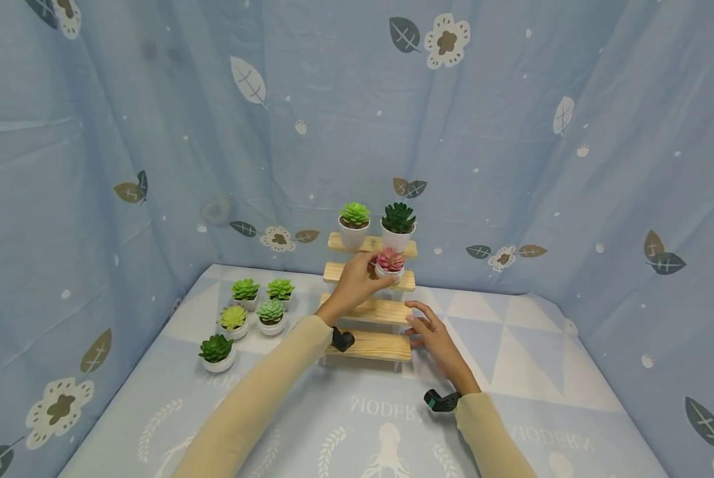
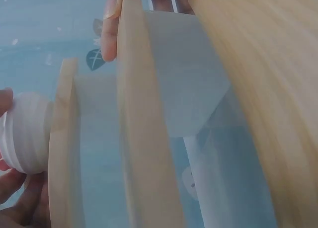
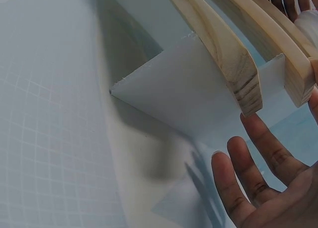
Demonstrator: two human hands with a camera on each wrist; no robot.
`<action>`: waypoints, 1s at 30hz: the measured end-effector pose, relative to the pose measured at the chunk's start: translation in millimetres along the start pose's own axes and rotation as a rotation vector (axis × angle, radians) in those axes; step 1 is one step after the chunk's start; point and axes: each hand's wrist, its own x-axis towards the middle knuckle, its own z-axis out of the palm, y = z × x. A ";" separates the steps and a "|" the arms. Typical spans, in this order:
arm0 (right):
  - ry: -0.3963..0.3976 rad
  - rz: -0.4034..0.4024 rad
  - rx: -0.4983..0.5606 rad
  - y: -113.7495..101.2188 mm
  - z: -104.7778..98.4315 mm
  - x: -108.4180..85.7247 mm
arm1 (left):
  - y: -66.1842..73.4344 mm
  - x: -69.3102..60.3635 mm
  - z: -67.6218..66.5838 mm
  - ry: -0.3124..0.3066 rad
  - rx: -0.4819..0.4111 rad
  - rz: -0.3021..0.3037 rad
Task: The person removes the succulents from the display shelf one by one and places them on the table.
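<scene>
A white pot with a pink succulent [image 1: 390,260] is pinched in my left hand [image 1: 357,282] at the right part of the second shelf from the top. In the left wrist view the white pot [image 2: 31,131] meets the shelf's edge. My right hand [image 1: 437,338] touches the right end of the wooden stepped stand [image 1: 371,345], its fingers spread; in the right wrist view fingers of the hand [image 3: 268,183] meet the board ends [image 3: 248,89]. On the top shelf stand a light green succulent [image 1: 354,226] and a dark green one [image 1: 397,227], both in white pots.
Left of the stand, several green potted succulents [image 1: 271,317] stand on the patterned tablecloth [image 1: 512,358], the darkest one [image 1: 216,352] nearest the front. A blue curtain [image 1: 333,133] hangs behind and along both sides.
</scene>
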 end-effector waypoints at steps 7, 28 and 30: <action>0.003 -0.010 0.001 -0.9 1.4 -0.3 | -3.1 0.8 2.4 0.015 -0.030 -0.045; 0.006 -0.013 0.008 -0.6 0.8 -0.5 | -7.4 -1.6 3.6 0.076 -0.083 0.003; 0.007 -0.012 0.007 -0.2 0.9 -0.5 | -7.4 -2.2 3.4 0.080 -0.091 0.009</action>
